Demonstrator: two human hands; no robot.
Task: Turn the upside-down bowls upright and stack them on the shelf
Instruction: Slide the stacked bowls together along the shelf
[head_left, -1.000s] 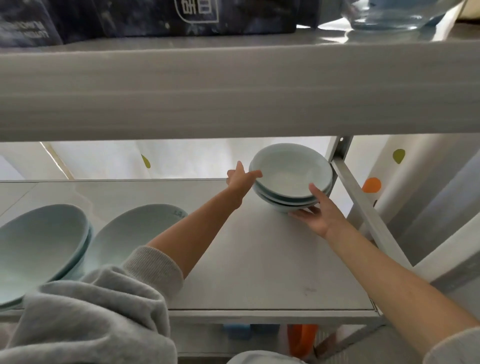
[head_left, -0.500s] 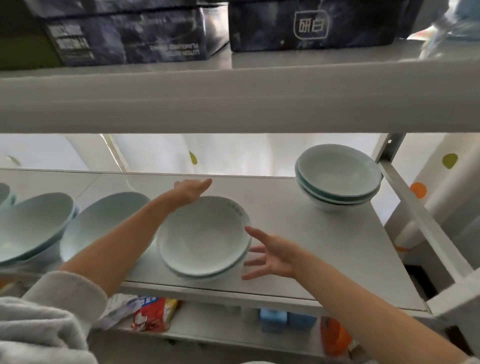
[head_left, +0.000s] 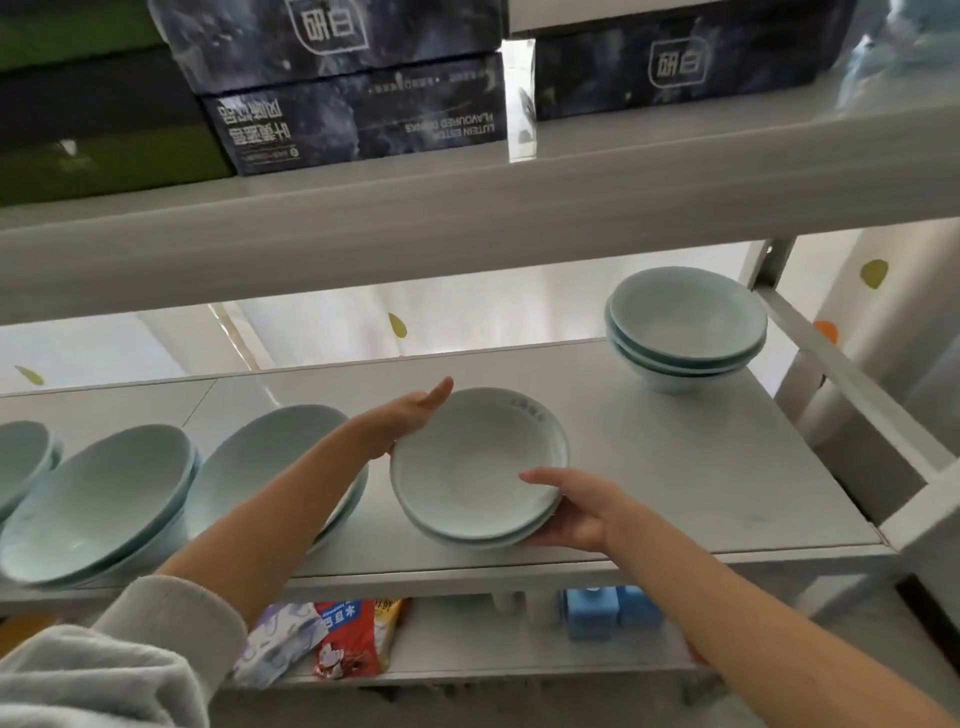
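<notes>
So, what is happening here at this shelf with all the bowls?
A person handles a pair of nested pale bowls near the front of the middle shelf. The left hand lies with straight fingers against the far rim. The right hand grips the near rim, thumb on top. A stack of three upright bowls stands in the back right corner, and more bowls sit to the left.

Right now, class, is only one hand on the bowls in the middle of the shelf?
No, the left hand touches the bowls at their left rim and the right hand grips their near rim.
</notes>
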